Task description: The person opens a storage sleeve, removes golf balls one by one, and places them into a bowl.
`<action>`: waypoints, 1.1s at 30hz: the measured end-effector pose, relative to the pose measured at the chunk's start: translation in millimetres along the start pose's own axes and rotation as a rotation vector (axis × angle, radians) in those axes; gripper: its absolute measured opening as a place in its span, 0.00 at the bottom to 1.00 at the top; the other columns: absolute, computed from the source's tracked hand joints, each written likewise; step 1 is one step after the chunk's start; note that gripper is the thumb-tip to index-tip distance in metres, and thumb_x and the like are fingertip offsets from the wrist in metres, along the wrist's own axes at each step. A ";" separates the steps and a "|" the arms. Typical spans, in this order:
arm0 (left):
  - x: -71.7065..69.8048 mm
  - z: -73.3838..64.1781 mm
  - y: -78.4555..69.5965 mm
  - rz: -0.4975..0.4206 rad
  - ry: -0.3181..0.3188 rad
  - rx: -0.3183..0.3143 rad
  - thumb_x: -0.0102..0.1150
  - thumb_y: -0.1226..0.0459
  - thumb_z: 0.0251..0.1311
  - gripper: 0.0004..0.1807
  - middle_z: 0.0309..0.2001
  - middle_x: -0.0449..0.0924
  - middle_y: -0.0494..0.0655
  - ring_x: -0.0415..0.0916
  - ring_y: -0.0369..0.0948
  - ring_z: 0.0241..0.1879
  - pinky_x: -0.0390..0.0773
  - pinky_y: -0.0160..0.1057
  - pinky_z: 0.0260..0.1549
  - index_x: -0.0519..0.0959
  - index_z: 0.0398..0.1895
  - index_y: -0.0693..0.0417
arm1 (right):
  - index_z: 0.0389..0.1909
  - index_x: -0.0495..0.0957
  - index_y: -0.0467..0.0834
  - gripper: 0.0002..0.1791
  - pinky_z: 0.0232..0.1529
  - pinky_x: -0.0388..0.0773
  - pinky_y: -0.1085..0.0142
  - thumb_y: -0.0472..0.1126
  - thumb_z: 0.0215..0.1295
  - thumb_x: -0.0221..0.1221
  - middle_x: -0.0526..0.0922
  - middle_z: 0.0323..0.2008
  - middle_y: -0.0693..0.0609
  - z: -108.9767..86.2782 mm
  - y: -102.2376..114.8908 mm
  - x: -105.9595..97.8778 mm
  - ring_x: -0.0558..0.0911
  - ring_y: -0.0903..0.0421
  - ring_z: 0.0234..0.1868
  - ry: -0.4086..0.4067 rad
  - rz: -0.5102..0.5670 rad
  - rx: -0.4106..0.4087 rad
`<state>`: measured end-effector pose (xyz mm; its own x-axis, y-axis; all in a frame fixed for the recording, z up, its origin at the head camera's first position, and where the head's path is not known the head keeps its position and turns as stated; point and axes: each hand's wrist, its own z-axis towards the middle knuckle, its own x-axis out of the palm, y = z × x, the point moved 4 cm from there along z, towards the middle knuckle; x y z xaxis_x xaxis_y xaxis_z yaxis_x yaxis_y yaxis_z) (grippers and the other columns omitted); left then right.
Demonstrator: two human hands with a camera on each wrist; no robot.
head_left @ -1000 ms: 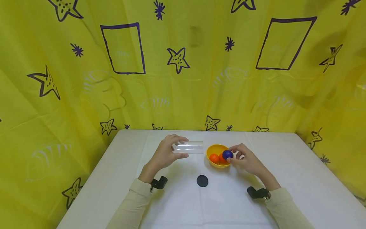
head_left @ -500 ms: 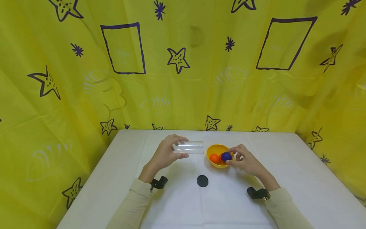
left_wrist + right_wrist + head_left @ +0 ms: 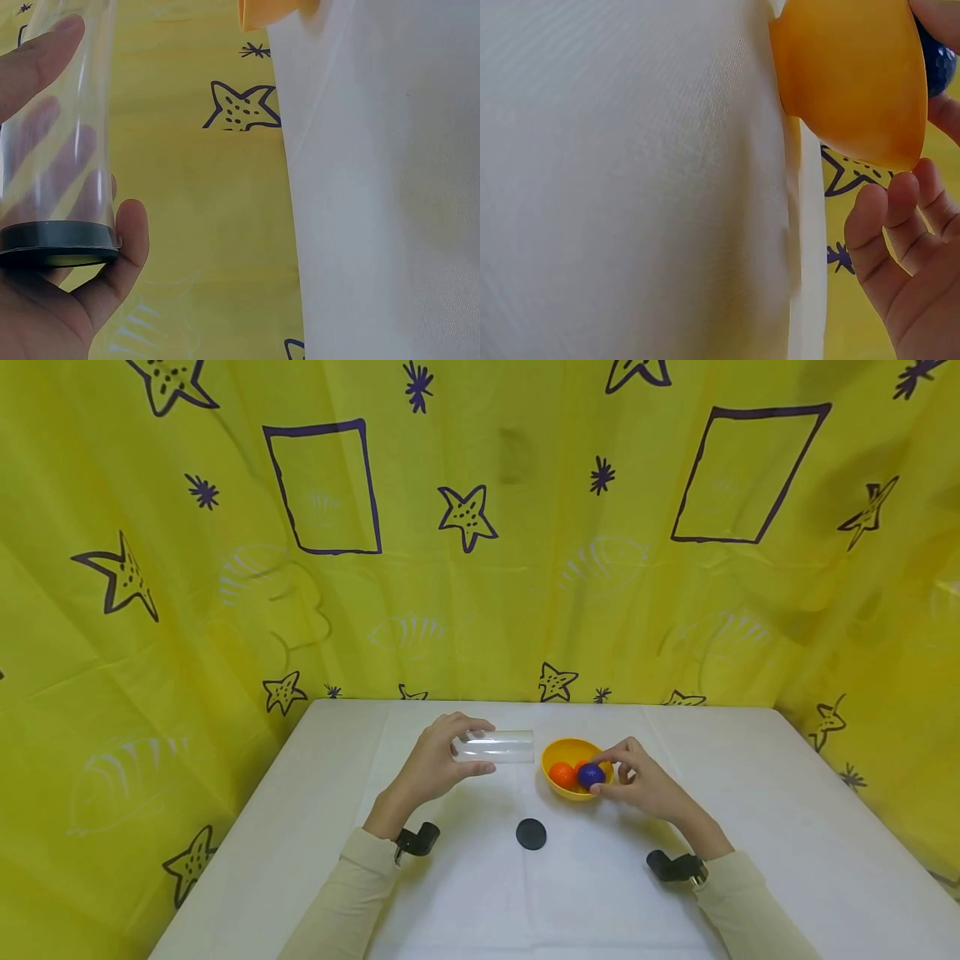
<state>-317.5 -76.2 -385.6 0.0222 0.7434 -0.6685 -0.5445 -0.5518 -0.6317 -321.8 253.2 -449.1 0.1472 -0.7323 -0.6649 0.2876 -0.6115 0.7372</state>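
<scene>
My left hand (image 3: 431, 760) grips a clear plastic tube (image 3: 506, 747) lying sideways above the table, its far end facing the bowl. In the left wrist view a black cap (image 3: 56, 236) closes the tube's end by the palm, and only fingers show through its walls. My right hand (image 3: 637, 783) pinches a dark blue dimpled ball (image 3: 591, 776) between thumb and fingertips at the right side of a yellow-orange bowl (image 3: 562, 748). An orange ball (image 3: 562, 775) sits in the bowl. Another orange ball (image 3: 581, 766) is mostly hidden behind the blue one.
A black round disc (image 3: 532, 834) lies flat on the white-covered table (image 3: 480, 893), in front of the bowl. Behind and beside the table hangs a yellow curtain (image 3: 495, 602) with star drawings. A small camera is strapped to each wrist.
The blue ball, pinched by the right hand, has shifted slightly left and lower in the head view, covering more of one orange ball. My left hand and the tube have stayed still.
</scene>
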 end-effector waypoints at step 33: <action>14.5 -1.8 7.1 -0.033 0.031 -0.101 0.77 0.54 0.54 0.30 0.48 0.86 0.45 0.80 0.42 0.42 0.80 0.37 0.37 0.80 0.60 0.47 | 0.49 0.83 0.42 0.11 0.34 0.72 0.69 0.43 0.72 0.62 0.80 0.36 0.49 -1.5 2.8 -13.1 0.73 0.57 0.36 -0.064 0.008 -0.043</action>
<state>-319.5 -70.0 -400.5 0.0651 0.7504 -0.6578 -0.4558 -0.5641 -0.6886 -321.5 261.5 -438.5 0.0887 -0.7556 -0.6490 0.3276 -0.5932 0.7354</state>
